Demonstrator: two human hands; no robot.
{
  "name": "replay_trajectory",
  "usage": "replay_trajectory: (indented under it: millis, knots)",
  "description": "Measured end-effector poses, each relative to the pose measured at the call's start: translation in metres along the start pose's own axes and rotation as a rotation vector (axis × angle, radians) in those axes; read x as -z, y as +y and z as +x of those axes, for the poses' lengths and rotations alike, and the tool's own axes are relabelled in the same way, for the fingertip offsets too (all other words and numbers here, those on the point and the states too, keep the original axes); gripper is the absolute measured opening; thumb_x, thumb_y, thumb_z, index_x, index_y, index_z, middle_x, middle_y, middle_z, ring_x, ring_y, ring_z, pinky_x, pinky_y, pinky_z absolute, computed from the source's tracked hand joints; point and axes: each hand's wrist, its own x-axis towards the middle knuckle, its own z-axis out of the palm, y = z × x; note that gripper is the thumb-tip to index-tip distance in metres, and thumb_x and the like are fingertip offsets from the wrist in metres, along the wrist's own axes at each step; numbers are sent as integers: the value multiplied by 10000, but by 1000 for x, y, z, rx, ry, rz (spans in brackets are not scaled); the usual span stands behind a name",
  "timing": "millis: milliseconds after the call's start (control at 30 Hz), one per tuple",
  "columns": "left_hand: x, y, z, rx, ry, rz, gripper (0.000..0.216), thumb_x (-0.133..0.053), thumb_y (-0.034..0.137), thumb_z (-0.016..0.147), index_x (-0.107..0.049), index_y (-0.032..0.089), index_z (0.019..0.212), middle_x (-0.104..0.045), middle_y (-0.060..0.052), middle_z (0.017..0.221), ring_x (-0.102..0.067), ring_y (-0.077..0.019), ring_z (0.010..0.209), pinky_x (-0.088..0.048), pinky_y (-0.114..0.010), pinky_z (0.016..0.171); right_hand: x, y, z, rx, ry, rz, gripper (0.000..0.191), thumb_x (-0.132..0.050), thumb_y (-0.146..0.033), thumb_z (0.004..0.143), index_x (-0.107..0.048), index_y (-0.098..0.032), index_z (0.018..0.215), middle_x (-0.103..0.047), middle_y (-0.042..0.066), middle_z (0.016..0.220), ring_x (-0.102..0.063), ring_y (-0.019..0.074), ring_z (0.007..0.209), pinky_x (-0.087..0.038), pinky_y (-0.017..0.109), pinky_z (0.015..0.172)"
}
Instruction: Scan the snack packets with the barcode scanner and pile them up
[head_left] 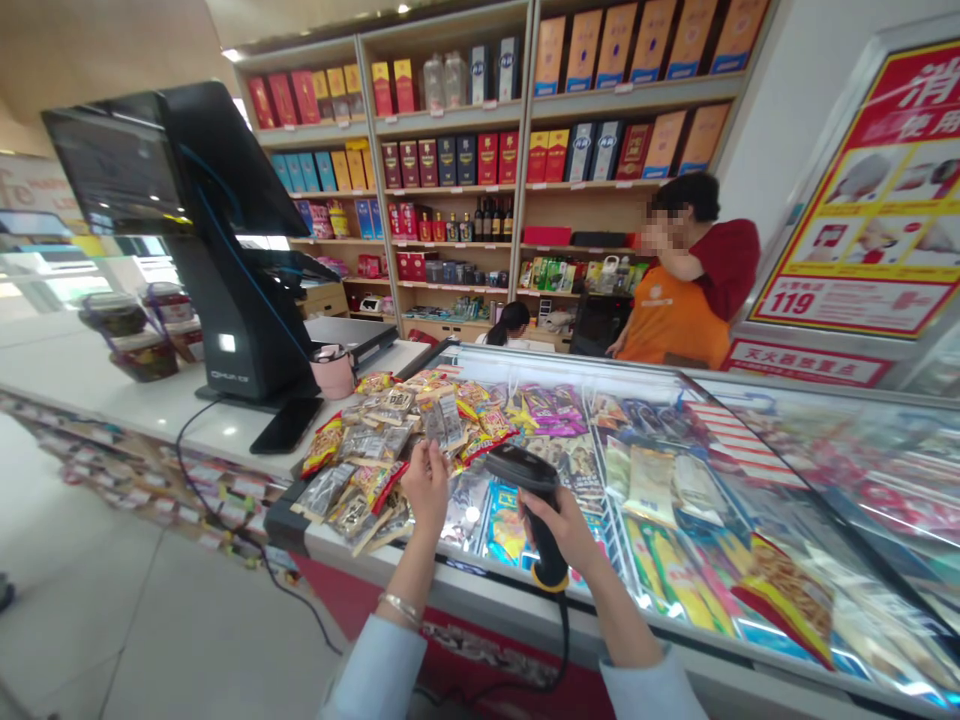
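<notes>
My left hand (426, 485) has its fingers pinched on a small snack packet (444, 420), greyish and see-through, held up over the pile. Below and around it lies a heap of snack packets (375, 440), some red and yellow, others silver and brown, on the glass top of the freezer's left end. A black barcode scanner (551, 550) with a yellow ring at its base is gripped by my right hand (571, 530). Its head points left, toward the packet, and a dark cable hangs from the handle.
A display freezer (480, 572) with a glass lid spans the front. Left stand a black checkout screen (232, 300), a pink cup (333, 372) and a phone (286, 425). A red snack bag (787, 595) lies right. Behind are a person in an orange apron (671, 310) and another person's head (511, 322).
</notes>
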Motion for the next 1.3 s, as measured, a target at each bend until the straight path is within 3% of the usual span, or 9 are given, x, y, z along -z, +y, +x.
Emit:
replay_trajectory:
  millis: [500, 700, 867, 1033, 1200, 1300]
  knots:
    - [0, -2, 0, -30, -8, 45, 282, -409, 444, 906, -536, 212, 808, -584, 31, 557, -559, -110, 513, -390, -202, 550, 0, 0, 0, -25, 24, 61, 324, -624, -470, 779, -605, -155, 708, -577, 3, 527, -516, 117, 390, -414, 230, 383]
    - [0, -6, 1, -49, -8, 50, 280, -414, 439, 905, -540, 205, 814, -587, 27, 568, -560, -109, 517, -388, -201, 555, -1, -8, -5, -79, 137, 244, 298, -684, -436, 704, -619, -150, 758, -599, -3, 566, -520, 107, 386, -412, 211, 349]
    - [4, 13, -7, -31, -38, 14, 282, -428, 443, 897, -532, 210, 777, -565, 40, 528, -542, -107, 488, -392, -208, 553, 22, -24, -25, -91, 238, 317, 310, -685, -442, 705, -624, -146, 776, -612, -5, 583, -522, 106, 376, -419, 208, 323]
    - [-8, 56, -46, 55, -303, -200, 328, -436, 502, 876, -504, 214, 735, -549, 45, 514, -500, -97, 427, -385, -212, 490, 72, -37, -63, -31, 444, 347, 289, -696, -424, 697, -617, -151, 752, -602, -9, 571, -515, 97, 375, -419, 199, 327]
    - [-47, 100, -114, 212, -755, -382, 375, -453, 565, 832, -496, 204, 737, -526, 49, 469, -473, -101, 378, -342, -207, 416, 131, -38, -110, 114, 676, 419, 284, -700, -415, 676, -619, -165, 783, -595, -16, 579, -492, 95, 368, -405, 202, 316]
    - [-74, 119, -151, 211, -995, -394, 336, -424, 501, 856, -479, 197, 724, -547, 44, 474, -472, -93, 366, -347, -199, 427, 166, -38, -136, 185, 769, 435, 300, -706, -428, 654, -619, -167, 772, -593, -13, 584, -501, 99, 380, -414, 203, 323]
